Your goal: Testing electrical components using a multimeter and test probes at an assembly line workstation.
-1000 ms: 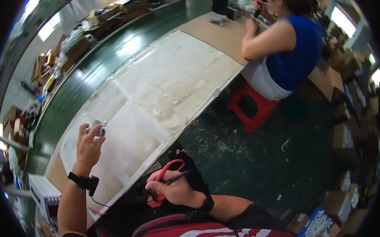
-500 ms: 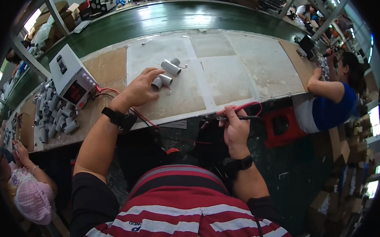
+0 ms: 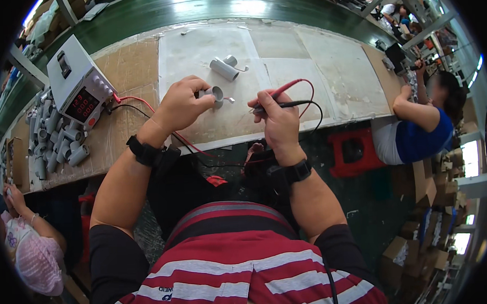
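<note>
My left hand [image 3: 177,106] is closed around a grey tubular part [image 3: 217,92], with thumb and fingers on its side; the hand hides some of it. A short wire with a small white connector [image 3: 230,100] sticks out of this part. In my right hand [image 3: 280,120] are two test probes, a red one [image 3: 285,88] and a black one [image 3: 292,103]. Their tips point left toward the held part, apart from it. Farther back on the worktable [image 3: 300,89] lies another grey tubular part [image 3: 224,70], also with a short wire and connector.
At the left stands a white power supply [image 3: 69,78] with a red digital display; red and black leads run from it. Beside it is a heap of grey tubular parts [image 3: 55,136]. A red stool [image 3: 356,153] and a co-worker [image 3: 424,128] are at the right, another person [image 3: 33,248] lower left.
My left hand has closed on a grey tubular part and raised it. My right hand has moved left and up with the probes, closer to it. The display reading has changed.
</note>
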Tool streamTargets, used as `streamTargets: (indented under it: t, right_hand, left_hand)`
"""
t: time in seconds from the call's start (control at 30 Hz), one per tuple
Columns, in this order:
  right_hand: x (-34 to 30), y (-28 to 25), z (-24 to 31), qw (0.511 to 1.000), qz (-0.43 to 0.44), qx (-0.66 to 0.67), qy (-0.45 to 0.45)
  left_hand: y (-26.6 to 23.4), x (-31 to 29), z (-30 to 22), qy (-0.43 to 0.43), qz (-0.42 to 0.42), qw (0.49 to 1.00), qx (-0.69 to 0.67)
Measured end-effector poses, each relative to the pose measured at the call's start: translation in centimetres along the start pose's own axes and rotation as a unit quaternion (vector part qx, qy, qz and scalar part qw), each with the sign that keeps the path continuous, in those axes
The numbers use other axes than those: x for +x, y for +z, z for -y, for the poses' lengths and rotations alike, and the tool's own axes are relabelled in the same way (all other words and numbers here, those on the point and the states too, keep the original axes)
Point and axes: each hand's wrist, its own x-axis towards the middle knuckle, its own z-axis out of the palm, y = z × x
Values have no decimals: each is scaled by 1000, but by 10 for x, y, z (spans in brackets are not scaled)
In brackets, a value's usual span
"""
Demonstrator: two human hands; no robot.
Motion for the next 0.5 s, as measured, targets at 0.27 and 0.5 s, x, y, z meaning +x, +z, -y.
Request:
streamTargets:
  t: [0.27,0.5]
  right_hand:
    - [3,24,-5,998,39,-51,-7]
    - [-3,29,-14,993,10,-119,-22]
  left_hand:
    - [12,4,-7,-188,-26,981,-36]
    - [15,4,-35,-131,-78,987,42]
